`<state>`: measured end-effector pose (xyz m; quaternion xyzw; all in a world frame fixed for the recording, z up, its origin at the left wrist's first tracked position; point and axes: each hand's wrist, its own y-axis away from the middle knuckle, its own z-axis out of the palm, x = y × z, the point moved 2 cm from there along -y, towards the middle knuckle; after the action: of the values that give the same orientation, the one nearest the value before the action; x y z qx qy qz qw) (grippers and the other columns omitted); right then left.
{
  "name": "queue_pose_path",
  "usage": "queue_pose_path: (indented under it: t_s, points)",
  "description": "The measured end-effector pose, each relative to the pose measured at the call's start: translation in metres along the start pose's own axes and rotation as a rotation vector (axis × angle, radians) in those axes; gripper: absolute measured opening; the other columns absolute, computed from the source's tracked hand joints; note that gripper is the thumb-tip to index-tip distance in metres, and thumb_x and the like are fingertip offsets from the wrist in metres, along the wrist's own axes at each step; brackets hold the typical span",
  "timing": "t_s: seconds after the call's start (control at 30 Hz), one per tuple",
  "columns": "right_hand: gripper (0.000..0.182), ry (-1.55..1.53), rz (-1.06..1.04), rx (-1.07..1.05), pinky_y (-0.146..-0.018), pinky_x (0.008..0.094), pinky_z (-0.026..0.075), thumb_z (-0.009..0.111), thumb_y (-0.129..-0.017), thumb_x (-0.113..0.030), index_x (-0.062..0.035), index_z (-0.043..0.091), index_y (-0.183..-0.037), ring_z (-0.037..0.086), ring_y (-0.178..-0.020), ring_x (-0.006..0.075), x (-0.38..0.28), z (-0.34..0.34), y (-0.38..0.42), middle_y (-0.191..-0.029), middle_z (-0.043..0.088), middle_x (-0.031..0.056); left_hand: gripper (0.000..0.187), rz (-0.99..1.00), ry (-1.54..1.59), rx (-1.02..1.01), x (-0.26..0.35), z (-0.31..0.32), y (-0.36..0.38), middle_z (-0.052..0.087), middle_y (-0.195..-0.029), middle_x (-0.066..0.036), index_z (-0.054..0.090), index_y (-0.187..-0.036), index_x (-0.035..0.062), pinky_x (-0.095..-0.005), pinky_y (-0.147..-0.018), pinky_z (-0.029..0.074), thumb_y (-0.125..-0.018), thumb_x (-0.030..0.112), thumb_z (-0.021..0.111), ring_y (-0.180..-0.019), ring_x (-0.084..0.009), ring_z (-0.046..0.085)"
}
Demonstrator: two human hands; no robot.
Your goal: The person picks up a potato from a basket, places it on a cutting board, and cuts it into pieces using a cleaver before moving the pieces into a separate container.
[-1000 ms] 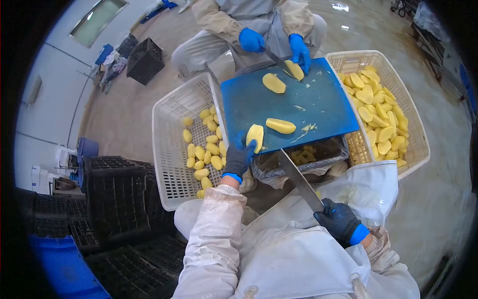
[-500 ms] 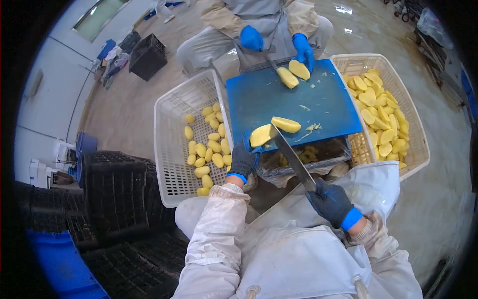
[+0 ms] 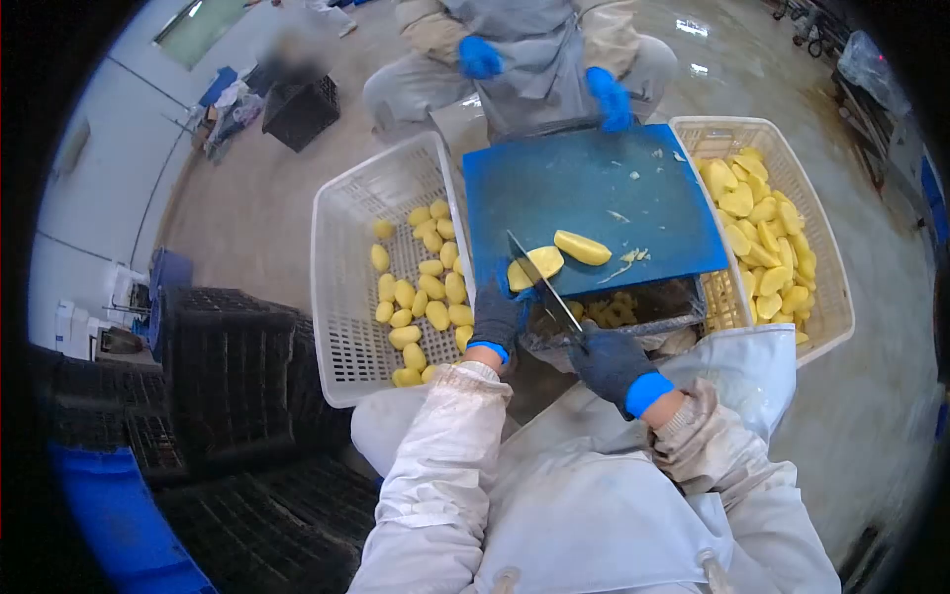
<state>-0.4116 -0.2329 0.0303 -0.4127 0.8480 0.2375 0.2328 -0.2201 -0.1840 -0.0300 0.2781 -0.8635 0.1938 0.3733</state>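
My right hand [image 3: 606,366], in a dark glove, is wrapped round the handle of a long knife [image 3: 556,299]. Its blade crosses a peeled potato piece [image 3: 544,261] at the near left corner of the blue cutting board [image 3: 594,188]. My left hand [image 3: 497,315], also gloved, is closed on the left end of that piece, close beside the blade; its fingertips are partly hidden. A second cut potato piece [image 3: 582,247] lies just to the right on the board, with small shavings near it.
At left, a white crate [image 3: 332,287] holds whole peeled potatoes; at right, another crate [image 3: 841,287] holds cut pieces. A lined bin [image 3: 648,332] sits under the board. Across from me sits a co-worker with blue-gloved hands [image 3: 480,57]. Black crates [image 3: 233,386] stand at lower left.
My right hand has moved left and the knife now lies across the potato piece. The co-worker's two potato pieces have left the board, and their hands have drawn apart.
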Motion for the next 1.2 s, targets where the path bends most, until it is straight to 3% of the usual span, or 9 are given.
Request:
queue_pose_path:
  t_s: [0.27,0.37,0.4,0.5,0.83,0.9,1.0,1.07,1.2]
  points:
    - [0.025,-0.36,0.187,0.105,-0.057,0.0472,0.044,0.054,-0.082,-0.026,-0.0069,0.055,-0.097,0.056,-0.068,0.0408,0.043,-0.018,0.086,-0.07,0.058,0.0227,0.054,0.152,-0.062,-0.075,-0.004,-0.011,-0.01,0.055,-0.105,-0.017,0.045,-0.116,0.0024,-0.0368,-0.085,0.043,-0.07,0.015,0.07,-0.099,-0.0302,0.054]
    - [0.013,-0.85,0.447,0.078,-0.043,0.0304,0.041,0.056,-0.084,-0.019,-0.0074,0.053,-0.09,0.054,-0.05,0.0164,0.058,-0.012,0.098,-0.058,0.056,0.0064,0.053,0.137,0.428,-0.172,-0.004,-0.021,0.002,0.052,-0.108,-0.011,0.044,-0.118,0.0036,-0.0336,-0.087,0.042,-0.071,0.01,0.068,-0.101,-0.0239,0.051]
    - [0.011,-1.019,0.466,0.107,-0.041,0.0225,0.037,0.056,-0.086,-0.018,-0.0086,0.052,-0.091,0.047,-0.049,0.007,0.062,-0.006,0.097,-0.057,0.05,0.0002,0.054,0.064,0.343,-0.182,0.004,-0.028,0.01,0.049,-0.111,-0.006,0.041,-0.12,0.0044,-0.0305,-0.089,0.041,-0.072,0.003,0.066,-0.102,-0.018,0.049]
    - [0.012,-1.214,0.433,0.167,-0.037,0.0214,0.037,0.056,-0.085,-0.017,-0.0083,0.048,-0.09,0.047,-0.048,0.0094,0.064,-0.009,0.089,-0.063,0.048,0.0016,0.054,-0.104,0.748,-0.252,0.008,-0.028,0.023,0.048,-0.112,-0.006,0.04,-0.121,0.0046,-0.0284,-0.091,0.039,-0.072,-0.001,0.065,-0.106,-0.0166,0.046]
    - [0.015,-1.241,0.484,0.275,-0.037,0.0241,0.04,0.053,-0.087,-0.018,-0.0069,0.047,-0.094,0.048,-0.049,0.0112,0.08,-0.005,0.082,-0.062,0.047,0.003,0.057,-0.127,0.693,-0.324,0.06,-0.003,-0.024,0.047,-0.118,-0.009,0.035,-0.126,0.0007,-0.0293,-0.091,0.041,-0.076,0.002,0.062,-0.106,-0.0184,0.049]
    - [0.015,-1.231,0.487,0.284,-0.036,0.0245,0.04,0.053,-0.087,-0.018,-0.0064,0.047,-0.095,0.048,-0.048,0.0117,0.086,0.0,0.08,-0.061,0.048,0.0035,0.061,0.193,0.522,-0.341,0.111,0.012,-0.049,0.044,-0.125,-0.012,0.034,-0.128,0.0007,-0.0316,-0.091,0.042,-0.076,0.007,0.065,-0.108,-0.0203,0.049]
    - [0.016,-1.17,0.524,0.261,-0.036,0.0248,0.04,0.053,-0.087,-0.018,-0.006,0.047,-0.096,0.048,-0.046,0.012,0.084,-0.002,0.081,-0.061,0.049,0.0042,0.068,0.191,0.874,-0.495,0.202,0.007,-0.067,0.044,-0.126,-0.016,0.031,-0.132,0.0025,-0.0324,-0.091,0.042,-0.075,0.013,0.068,-0.11,-0.0229,0.048]
    - [0.017,-1.183,0.525,0.279,-0.036,0.0249,0.04,0.053,-0.087,-0.019,-0.0057,0.047,-0.096,0.048,-0.046,0.012,0.082,-0.002,0.081,-0.061,0.049,0.0044,0.068,0.489,0.175,-0.272,0.195,0.008,-0.101,0.045,-0.124,-0.022,0.033,-0.132,0.0038,-0.0351,-0.092,0.04,-0.076,0.02,0.067,-0.113,-0.0286,0.047]
    - [0.018,-1.205,0.501,0.281,-0.037,0.0251,0.041,0.053,-0.087,-0.021,-0.0058,0.048,-0.095,0.047,-0.045,0.0115,0.089,0.002,0.078,-0.062,0.05,0.0048,0.056,0.312,-0.657,-0.482,0.09,0.046,-0.106,0.048,-0.12,-0.021,0.045,-0.123,0.006,-0.0424,-0.093,0.038,-0.075,0.03,0.063,-0.111,-0.0356,0.047]
